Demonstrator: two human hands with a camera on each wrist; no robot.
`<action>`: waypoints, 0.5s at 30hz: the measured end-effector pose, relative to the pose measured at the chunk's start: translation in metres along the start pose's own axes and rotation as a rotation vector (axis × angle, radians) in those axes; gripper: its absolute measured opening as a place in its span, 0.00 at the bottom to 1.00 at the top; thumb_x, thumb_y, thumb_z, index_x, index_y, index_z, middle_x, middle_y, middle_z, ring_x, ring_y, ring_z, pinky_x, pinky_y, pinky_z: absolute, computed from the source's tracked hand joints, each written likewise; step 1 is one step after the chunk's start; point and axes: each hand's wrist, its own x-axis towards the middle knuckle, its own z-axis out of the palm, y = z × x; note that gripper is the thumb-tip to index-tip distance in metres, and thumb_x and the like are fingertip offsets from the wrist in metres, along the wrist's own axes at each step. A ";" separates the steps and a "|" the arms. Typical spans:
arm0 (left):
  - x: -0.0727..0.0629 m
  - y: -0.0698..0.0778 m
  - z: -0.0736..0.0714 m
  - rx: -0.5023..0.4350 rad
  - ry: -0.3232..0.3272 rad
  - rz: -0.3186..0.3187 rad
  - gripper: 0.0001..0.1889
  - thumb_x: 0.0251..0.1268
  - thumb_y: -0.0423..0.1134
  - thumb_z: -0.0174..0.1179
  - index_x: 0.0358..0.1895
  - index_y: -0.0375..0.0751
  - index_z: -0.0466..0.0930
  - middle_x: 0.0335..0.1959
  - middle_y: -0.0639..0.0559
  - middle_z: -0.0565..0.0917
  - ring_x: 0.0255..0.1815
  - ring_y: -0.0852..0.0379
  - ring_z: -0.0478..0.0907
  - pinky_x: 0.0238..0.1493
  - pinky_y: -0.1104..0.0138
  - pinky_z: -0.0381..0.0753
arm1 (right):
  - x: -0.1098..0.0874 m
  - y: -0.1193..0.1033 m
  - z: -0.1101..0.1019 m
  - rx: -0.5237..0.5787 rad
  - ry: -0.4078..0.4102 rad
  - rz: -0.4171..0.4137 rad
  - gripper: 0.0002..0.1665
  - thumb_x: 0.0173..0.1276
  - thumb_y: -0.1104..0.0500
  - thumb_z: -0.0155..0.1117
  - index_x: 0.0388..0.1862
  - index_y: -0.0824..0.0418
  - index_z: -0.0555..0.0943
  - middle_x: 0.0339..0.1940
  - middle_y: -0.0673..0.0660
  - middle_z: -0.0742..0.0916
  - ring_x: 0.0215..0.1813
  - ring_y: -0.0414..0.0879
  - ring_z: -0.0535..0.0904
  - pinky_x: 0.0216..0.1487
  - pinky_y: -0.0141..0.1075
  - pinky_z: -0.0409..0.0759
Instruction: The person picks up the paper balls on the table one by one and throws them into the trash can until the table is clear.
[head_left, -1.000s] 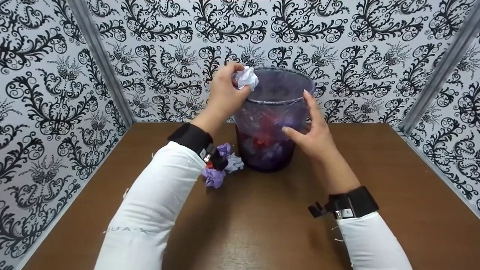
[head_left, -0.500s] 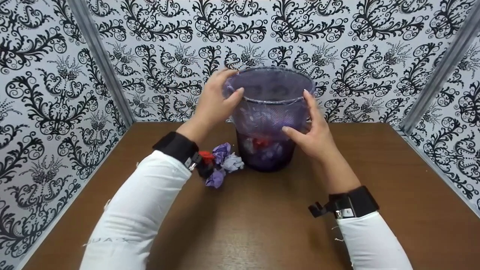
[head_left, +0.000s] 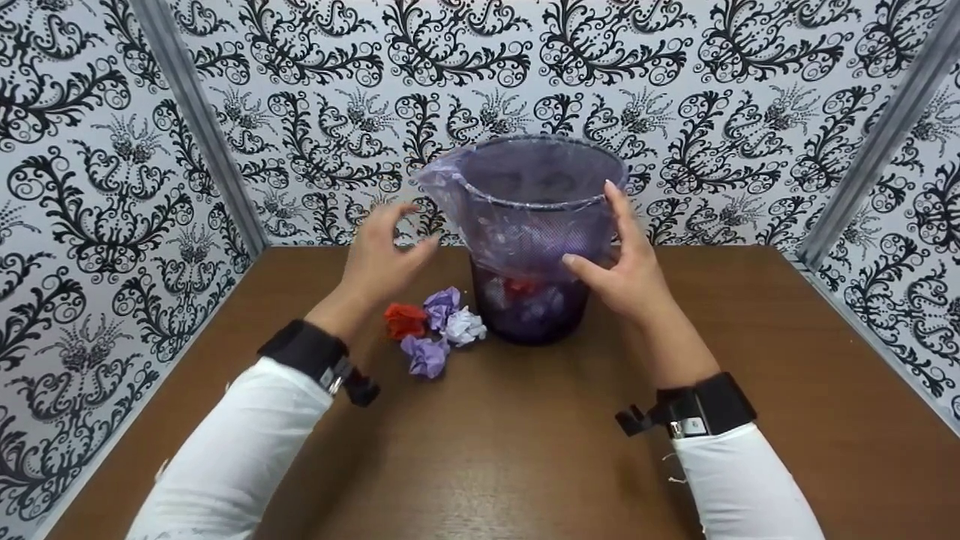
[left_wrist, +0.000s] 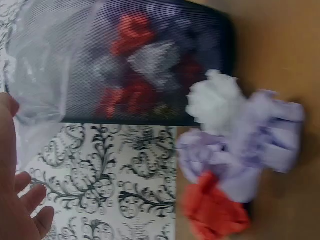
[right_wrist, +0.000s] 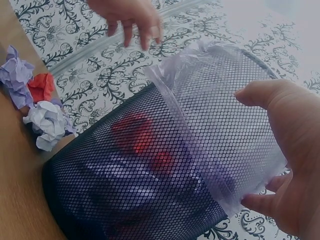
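A dark mesh wastebasket [head_left: 532, 311] lined with a clear purplish plastic bag [head_left: 517, 232] stands upright at the table's back. Red, white and purple crumpled paper shows through its mesh. My right hand [head_left: 634, 266] holds the basket's right side, thumb on the front and a fingertip at the rim. Left of the basket, my left hand [head_left: 382, 255] is in the air with nothing in it, fingers loosely bent. Below it lie a red paper ball [head_left: 406, 321], a white paper ball [head_left: 464, 327], a purple paper ball [head_left: 426, 355] and another purple paper ball [head_left: 442, 306].
The brown table [head_left: 480, 450] extends in front of the basket and to both sides. Patterned white-and-black panels [head_left: 337, 150] close off the back and sides. A corner of the bag sticks out leftward from the rim.
My left hand let go of the white paper ball into the basket, then drew back left and down. The bag's left edge now juts outward. My right hand has stayed in place.
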 end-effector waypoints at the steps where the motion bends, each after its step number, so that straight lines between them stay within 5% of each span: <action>1: -0.007 -0.003 0.002 0.015 -0.035 -0.031 0.34 0.64 0.56 0.68 0.70 0.51 0.71 0.70 0.50 0.74 0.69 0.50 0.72 0.72 0.52 0.74 | 0.000 0.000 0.000 -0.003 0.002 -0.003 0.62 0.59 0.52 0.80 0.83 0.32 0.51 0.81 0.56 0.64 0.74 0.59 0.70 0.71 0.59 0.76; 6: -0.036 -0.014 0.009 0.070 -0.190 -0.151 0.34 0.60 0.59 0.70 0.68 0.55 0.72 0.70 0.53 0.74 0.69 0.50 0.73 0.71 0.48 0.75 | -0.001 0.000 0.000 0.004 0.008 -0.024 0.62 0.59 0.53 0.80 0.84 0.35 0.52 0.83 0.55 0.62 0.73 0.58 0.71 0.69 0.58 0.78; 15: -0.070 -0.033 0.025 0.179 -0.359 -0.085 0.27 0.52 0.56 0.74 0.53 0.48 0.81 0.49 0.48 0.83 0.49 0.49 0.82 0.51 0.53 0.83 | 0.001 0.002 0.000 0.015 0.005 -0.020 0.64 0.58 0.56 0.80 0.84 0.38 0.51 0.81 0.56 0.64 0.74 0.59 0.70 0.68 0.60 0.78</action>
